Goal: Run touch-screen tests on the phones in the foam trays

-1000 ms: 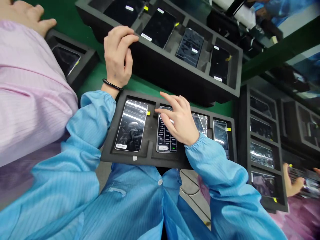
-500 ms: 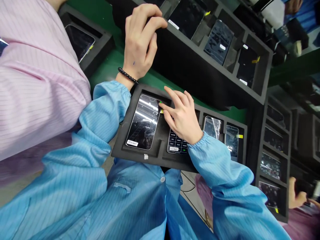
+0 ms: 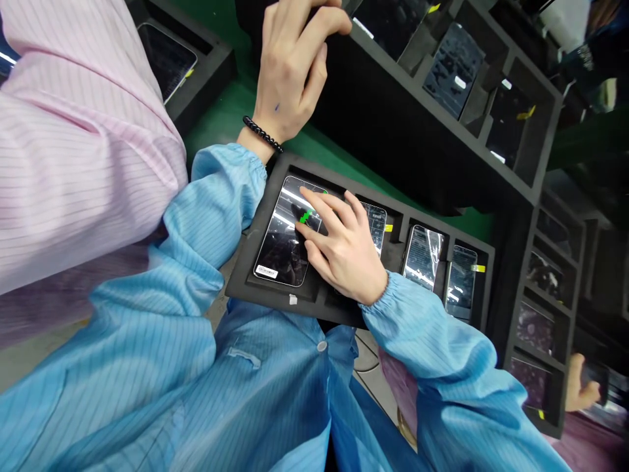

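My right hand (image 3: 346,252) reaches over a black foam tray (image 3: 307,303) with its fingers outstretched, one fingertip on the screen of the leftmost smartphone (image 3: 278,246). That screen is dark with a jagged green trail by the fingertip, and a white label sits at its lower corner. A second smartphone (image 3: 377,226) lies mostly hidden under my right hand. Two more smartphones, one with a text-filled screen (image 3: 421,255) and one darker (image 3: 460,282), lie farther right. My left hand (image 3: 295,72), wearing a black bead bracelet, is loosely bent by the raised tray stack, holding nothing visible; its upper part is cut off.
A tall stack of black trays (image 3: 523,180) with phones stands behind, and another tray column (image 3: 565,308) rises at right. At left, a co-worker's pink striped sleeve (image 3: 93,124) is close to my arm, beside another tray (image 3: 211,78). A co-worker's hand (image 3: 580,387) shows far right.
My right hand has moved left from the phone's upper edge onto its screen, where a green trail has appeared. The view has shifted slightly; my left hand keeps its pose.
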`<state>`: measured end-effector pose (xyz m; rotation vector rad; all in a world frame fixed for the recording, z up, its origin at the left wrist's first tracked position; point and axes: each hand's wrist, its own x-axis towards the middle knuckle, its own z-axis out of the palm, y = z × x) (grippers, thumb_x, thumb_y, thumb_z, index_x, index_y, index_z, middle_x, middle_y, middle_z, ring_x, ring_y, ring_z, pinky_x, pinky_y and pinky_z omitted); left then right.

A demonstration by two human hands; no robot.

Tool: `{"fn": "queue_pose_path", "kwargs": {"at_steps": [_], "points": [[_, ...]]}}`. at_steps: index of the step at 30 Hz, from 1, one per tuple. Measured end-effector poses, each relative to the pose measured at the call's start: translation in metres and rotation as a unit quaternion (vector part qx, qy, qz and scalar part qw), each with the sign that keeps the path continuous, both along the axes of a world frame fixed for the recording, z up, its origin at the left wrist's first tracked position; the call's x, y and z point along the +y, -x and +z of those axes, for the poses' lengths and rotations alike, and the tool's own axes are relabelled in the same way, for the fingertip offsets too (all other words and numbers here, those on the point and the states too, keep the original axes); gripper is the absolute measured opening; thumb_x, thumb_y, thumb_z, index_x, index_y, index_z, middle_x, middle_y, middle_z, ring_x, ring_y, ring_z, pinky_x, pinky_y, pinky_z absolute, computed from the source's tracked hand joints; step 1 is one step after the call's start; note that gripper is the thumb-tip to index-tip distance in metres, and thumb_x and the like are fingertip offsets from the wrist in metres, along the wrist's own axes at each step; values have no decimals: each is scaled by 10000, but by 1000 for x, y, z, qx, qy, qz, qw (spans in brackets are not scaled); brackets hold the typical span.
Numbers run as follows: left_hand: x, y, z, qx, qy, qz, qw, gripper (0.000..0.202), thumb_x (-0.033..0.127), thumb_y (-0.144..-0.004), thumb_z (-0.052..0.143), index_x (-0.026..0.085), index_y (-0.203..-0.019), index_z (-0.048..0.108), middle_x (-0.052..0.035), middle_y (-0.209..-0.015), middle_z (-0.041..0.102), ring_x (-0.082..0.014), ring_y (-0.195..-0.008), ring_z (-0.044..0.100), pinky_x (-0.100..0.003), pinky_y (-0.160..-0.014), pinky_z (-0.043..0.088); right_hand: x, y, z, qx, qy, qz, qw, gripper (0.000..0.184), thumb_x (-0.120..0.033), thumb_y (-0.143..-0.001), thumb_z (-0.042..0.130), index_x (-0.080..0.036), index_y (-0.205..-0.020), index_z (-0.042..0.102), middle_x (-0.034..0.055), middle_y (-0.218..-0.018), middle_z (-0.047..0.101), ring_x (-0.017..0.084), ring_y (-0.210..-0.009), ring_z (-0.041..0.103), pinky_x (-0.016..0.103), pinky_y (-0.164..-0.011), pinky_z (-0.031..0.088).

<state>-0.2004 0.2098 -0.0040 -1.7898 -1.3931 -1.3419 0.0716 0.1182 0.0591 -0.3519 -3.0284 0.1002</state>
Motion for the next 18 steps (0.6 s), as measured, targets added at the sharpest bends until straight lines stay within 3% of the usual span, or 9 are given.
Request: {"fn": "queue_pose_path", "kwargs": {"at_steps": [4,10,18], "points": [[0,1,-2,3,25,12,1000,424,359,-1086,130,268,-1251,510,-63,-1212,538,-239,-1118,612,-538,-943,448,-10,2,0,10,12,19,1000,294,-243,-996,493,-187,-1118,755,99,-1598,482,287,-1392,505,557,-1221,307],[3,2,-5,7,-8,22,1000,402,325,-1089,141,267,-1213,519,-45,-1120,527,-214,-1015,596,-469,-869,452,-24,3,-1,20,38,42,998,291,-220,-974,490,-162,-1104,744,116,-1590,490,290,-1391,502,566,-1226,297],[-3,-3,-4,-4,-5,10,1000,374,319,-1102,179,262,-1253,517,-27,-1090,518,-208,-1087,590,-462,-913,464,-48,8,-5,35,89,87,992,310,-228,-969,463,-144,-1075,742,129,-1556,530,267,-1372,514,550,-1256,247]]}}
